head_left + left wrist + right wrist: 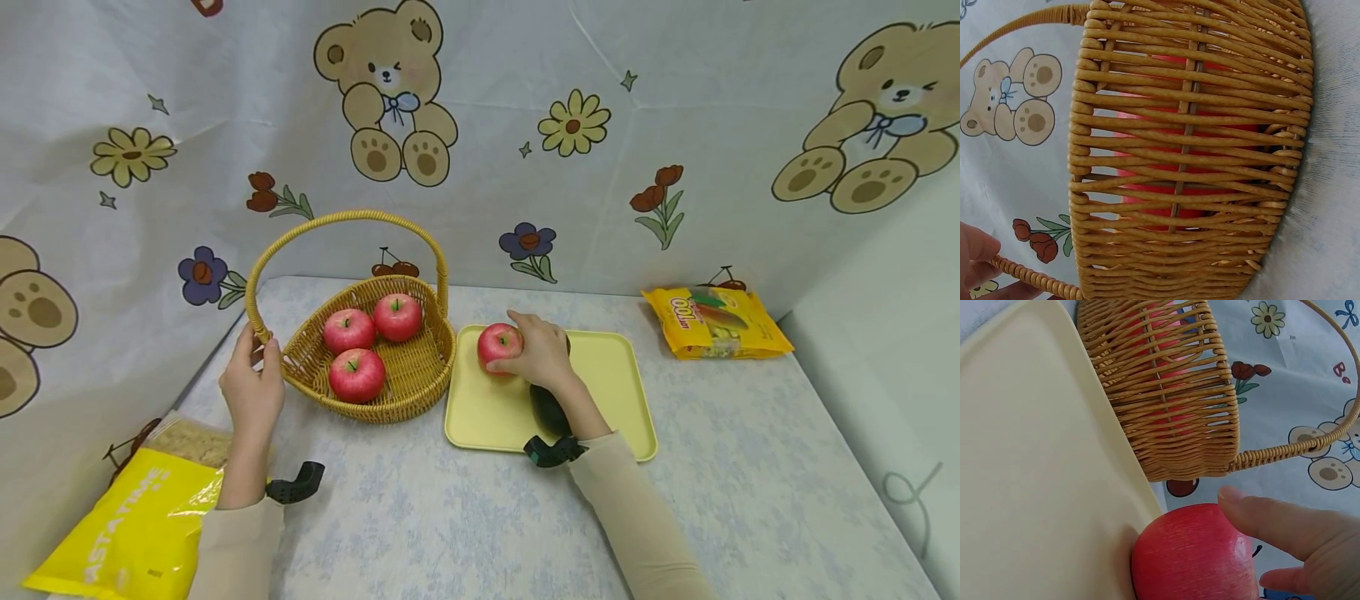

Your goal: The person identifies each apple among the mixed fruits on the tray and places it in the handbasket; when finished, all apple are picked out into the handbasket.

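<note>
My left hand (255,387) grips the foot of the arched handle of a wicker basket (408,406), at its left end. Inside the basket lie three red apples, among them a front apple (357,376). My right hand (543,354) has its thumb and fingers round another red apple (497,343), which sits at the upper left of a pale yellow tray (480,425). The right wrist view shows the thumb at the upper edge of this apple (1191,553). A dark, smooth, elongated thing (550,410) lies on the tray, partly hidden under my right hand and wrist.
A yellow pasta bag (142,525) lies at the front left, beside my left forearm. At the back right is a yellow snack packet (716,323) with a mango picture. Behind the table (420,517) hangs a white cloth (487,75) printed with bears and flowers.
</note>
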`<move>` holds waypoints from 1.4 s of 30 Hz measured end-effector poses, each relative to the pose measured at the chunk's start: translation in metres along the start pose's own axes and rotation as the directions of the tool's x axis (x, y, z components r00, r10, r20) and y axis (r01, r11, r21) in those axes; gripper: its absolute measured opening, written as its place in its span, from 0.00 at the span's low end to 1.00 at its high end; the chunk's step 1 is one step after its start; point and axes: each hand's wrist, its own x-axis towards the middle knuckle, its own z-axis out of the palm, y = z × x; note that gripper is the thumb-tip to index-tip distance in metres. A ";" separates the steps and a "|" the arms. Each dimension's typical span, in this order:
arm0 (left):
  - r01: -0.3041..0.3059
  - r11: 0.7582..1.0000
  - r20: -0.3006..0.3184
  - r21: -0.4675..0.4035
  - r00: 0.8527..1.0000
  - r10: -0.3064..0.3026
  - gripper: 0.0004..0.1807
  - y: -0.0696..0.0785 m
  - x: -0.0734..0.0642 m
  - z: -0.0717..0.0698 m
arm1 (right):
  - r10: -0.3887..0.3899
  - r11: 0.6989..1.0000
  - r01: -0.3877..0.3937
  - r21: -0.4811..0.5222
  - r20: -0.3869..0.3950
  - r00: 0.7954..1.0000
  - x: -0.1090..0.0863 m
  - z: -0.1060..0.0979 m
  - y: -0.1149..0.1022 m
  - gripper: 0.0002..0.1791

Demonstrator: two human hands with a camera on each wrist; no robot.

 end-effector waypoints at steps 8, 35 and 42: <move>0.005 1.000 0.000 0.000 1.000 -0.005 0.23 0.001 -0.001 0.000 | 0.003 0.998 -0.002 -0.057 0.022 1.000 0.000 0.003 -0.001 0.51; 0.016 1.000 0.007 -0.003 1.000 -0.016 0.23 0.001 -0.001 -0.001 | -0.006 0.993 0.004 -0.115 -0.018 1.000 -0.001 0.009 -0.001 0.46; 0.022 1.000 0.015 -0.007 1.000 -0.022 0.23 0.002 -0.001 -0.001 | 0.007 0.998 -0.010 -0.068 -0.044 0.999 -0.002 0.004 -0.005 0.46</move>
